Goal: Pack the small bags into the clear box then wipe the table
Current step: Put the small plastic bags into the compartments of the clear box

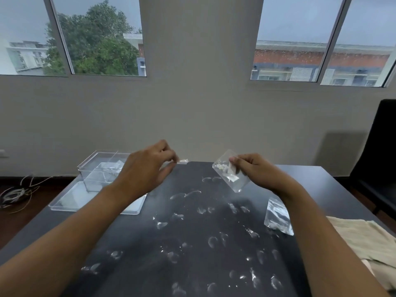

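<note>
Hands are both raised above the dark tabletop (192, 243) in the middle of my frame. On my left hand (147, 170), thumb and forefinger are pinched shut on a small white scrap (183, 161), which could be paper or plastic; I cannot tell which. My right hand (255, 170), right of centre, pinches a small clear plastic bag (230, 171) near its top; the bag hangs tilted and holds white crumbs and a pale slip. A second small clear plastic bag (278, 216) lies on the table at lower right, touching the inner side of my right forearm in the picture. At left of centre the clear rectangular plastic box (94, 168) stands open on its clear flat lid (70, 204), with some pale contents inside that I cannot make out. White smudges (212, 241) dot the table surface across the lower middle. A beige cloth (364, 239) lies crumpled at the lower right edge.
</note>
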A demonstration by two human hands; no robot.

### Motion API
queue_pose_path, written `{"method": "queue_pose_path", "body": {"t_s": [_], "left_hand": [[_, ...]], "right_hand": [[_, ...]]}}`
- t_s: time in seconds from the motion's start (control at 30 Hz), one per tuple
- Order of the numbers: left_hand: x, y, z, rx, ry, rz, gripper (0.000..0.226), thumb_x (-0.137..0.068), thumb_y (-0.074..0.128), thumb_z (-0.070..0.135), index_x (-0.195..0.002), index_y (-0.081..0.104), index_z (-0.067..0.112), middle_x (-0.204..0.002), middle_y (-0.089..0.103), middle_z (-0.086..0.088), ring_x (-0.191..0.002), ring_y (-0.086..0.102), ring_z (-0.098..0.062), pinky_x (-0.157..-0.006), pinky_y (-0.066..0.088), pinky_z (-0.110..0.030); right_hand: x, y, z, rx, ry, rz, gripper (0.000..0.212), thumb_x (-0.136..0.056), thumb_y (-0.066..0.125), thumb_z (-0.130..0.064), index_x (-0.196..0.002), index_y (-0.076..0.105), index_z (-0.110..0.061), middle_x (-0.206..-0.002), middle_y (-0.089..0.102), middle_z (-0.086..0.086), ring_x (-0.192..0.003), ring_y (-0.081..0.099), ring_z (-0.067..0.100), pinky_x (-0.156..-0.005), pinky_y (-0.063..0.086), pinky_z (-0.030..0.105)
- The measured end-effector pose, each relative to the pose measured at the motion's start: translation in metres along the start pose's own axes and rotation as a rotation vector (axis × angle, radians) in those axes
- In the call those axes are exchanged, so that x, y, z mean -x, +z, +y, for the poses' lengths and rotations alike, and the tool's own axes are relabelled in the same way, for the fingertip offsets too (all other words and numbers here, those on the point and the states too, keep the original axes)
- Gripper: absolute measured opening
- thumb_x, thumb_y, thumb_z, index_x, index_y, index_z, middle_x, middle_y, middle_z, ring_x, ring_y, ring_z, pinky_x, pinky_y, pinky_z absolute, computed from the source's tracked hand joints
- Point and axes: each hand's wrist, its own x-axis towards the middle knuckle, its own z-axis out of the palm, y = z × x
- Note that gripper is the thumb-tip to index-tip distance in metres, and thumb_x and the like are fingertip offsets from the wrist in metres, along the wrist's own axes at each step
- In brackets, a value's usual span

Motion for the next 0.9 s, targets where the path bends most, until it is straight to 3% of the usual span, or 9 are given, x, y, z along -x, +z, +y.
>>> {"method": "queue_pose_path", "body": {"t_s": [0.07, 0.13, 0.2, 0.27, 0.37, 0.53, 0.67, 0.77, 0.9], "left_hand": [[0.004, -0.011, -0.013, 0.023, -0.05, 0.021, 0.003, -0.092, 0.066, 0.034, -0.094, 0.064, 0.035, -0.097, 0.057, 0.015, -0.065, 0.057, -0.005, -0.059, 0.045, -0.027], [0.01, -0.02, -0.029, 0.045, -0.109, 0.056, 0.007, -0.091, 0.067, 0.032, -0.092, 0.061, 0.034, -0.094, 0.056, 0.015, -0.064, 0.058, -0.003, -0.059, 0.046, -0.027], [0.016, -0.029, -0.046, 0.067, -0.186, 0.109, 0.012, -0.089, 0.07, 0.029, -0.09, 0.059, 0.033, -0.089, 0.058, 0.016, -0.065, 0.061, -0.003, -0.061, 0.048, -0.029], [0.024, -0.038, -0.065, 0.086, -0.267, 0.158, 0.015, -0.088, 0.072, 0.027, -0.089, 0.058, 0.032, -0.083, 0.061, 0.018, -0.067, 0.063, -0.003, -0.062, 0.049, -0.03], [0.04, -0.048, -0.094, 0.076, -0.326, 0.157, 0.016, -0.083, 0.074, 0.031, -0.086, 0.058, 0.029, -0.079, 0.065, 0.017, -0.069, 0.063, -0.007, -0.063, 0.052, -0.032], [0.064, -0.049, -0.131, -0.005, -0.375, 0.179, 0.017, -0.085, 0.077, 0.033, -0.085, 0.062, 0.024, -0.073, 0.065, 0.011, -0.062, 0.06, -0.018, -0.059, 0.047, -0.031], [0.073, -0.037, -0.152, -0.2, -0.321, 0.165, 0.015, -0.088, 0.074, 0.038, -0.091, 0.074, 0.024, -0.083, 0.074, 0.007, -0.074, 0.065, -0.022, -0.077, 0.041, -0.036], [0.074, -0.032, -0.159, -0.261, -0.328, 0.15, 0.015, -0.083, 0.08, 0.028, -0.098, 0.079, 0.024, -0.098, 0.075, 0.006, -0.09, 0.065, -0.024, -0.079, 0.037, -0.036], [0.078, -0.033, -0.16, -0.244, -0.36, 0.18, 0.013, -0.086, 0.077, 0.018, -0.099, 0.078, 0.021, -0.089, 0.075, 0.002, -0.078, 0.065, -0.024, -0.076, 0.039, -0.034]], "right_hand": [[-0.001, 0.003, -0.002, -0.04, -0.029, 0.015, 0.046, -0.102, 0.059, -0.041, -0.079, 0.071, -0.003, -0.065, 0.052, 0.002, -0.062, 0.044, 0.015, -0.065, 0.035, 0.031], [0.0, 0.003, -0.008, -0.072, -0.071, 0.036, 0.03, -0.099, 0.066, -0.033, -0.092, 0.08, -0.008, -0.075, 0.068, -0.003, -0.068, 0.059, 0.012, -0.066, 0.045, 0.024], [0.002, 0.002, -0.016, -0.141, -0.084, 0.085, 0.014, -0.097, 0.07, -0.021, -0.104, 0.082, -0.019, -0.095, 0.08, -0.013, -0.089, 0.072, 0.001, -0.076, 0.051, 0.008], [0.004, 0.004, -0.02, -0.21, -0.11, 0.149, 0.014, -0.094, 0.072, -0.014, -0.1, 0.082, -0.022, -0.097, 0.081, -0.007, -0.096, 0.074, 0.007, -0.083, 0.055, 0.013], [0.002, 0.015, -0.028, -0.291, -0.115, 0.227, 0.004, -0.089, 0.077, -0.013, -0.09, 0.08, -0.016, -0.092, 0.081, 0.002, -0.095, 0.075, 0.018, -0.087, 0.056, 0.027], [-0.019, 0.044, -0.05, -0.106, -0.175, 0.199, 0.012, -0.083, 0.084, -0.029, -0.08, 0.077, -0.02, -0.074, 0.073, -0.008, -0.062, 0.056, 0.004, -0.068, 0.044, 0.025], [-0.052, 0.07, -0.081, -0.02, -0.298, 0.162, 0.02, -0.081, 0.081, -0.047, -0.084, 0.075, -0.028, -0.075, 0.07, -0.008, -0.06, 0.053, 0.019, -0.065, 0.048, 0.036], [-0.076, 0.094, -0.113, -0.053, -0.334, 0.18, 0.014, -0.086, 0.081, -0.032, -0.079, 0.07, -0.029, -0.077, 0.072, -0.005, -0.058, 0.064, 0.015, -0.064, 0.053, 0.036], [-0.101, 0.134, -0.142, -0.177, -0.354, 0.11, 0.017, -0.091, 0.074, -0.008, -0.086, 0.062, -0.019, -0.078, 0.075, 0.004, -0.07, 0.078, 0.02, -0.073, 0.062, 0.046]]}}
